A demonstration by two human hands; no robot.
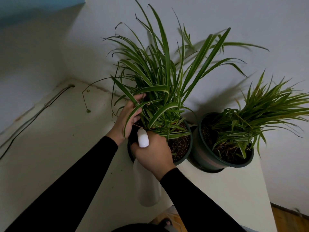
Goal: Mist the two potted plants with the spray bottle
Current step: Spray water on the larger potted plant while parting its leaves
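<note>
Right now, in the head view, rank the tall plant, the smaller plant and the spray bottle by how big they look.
1. tall plant
2. smaller plant
3. spray bottle, though it is nearer the camera and the right hand covers its neck, so its true size is unsure.

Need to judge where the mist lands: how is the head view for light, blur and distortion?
Head view: dim, flat light; soft leaf shadows on the wall; outer leaves of the larger plant and smaller plant smeared by motion blur; wide-angle bends the table edges; spray bottle body faint against the table.
</note>
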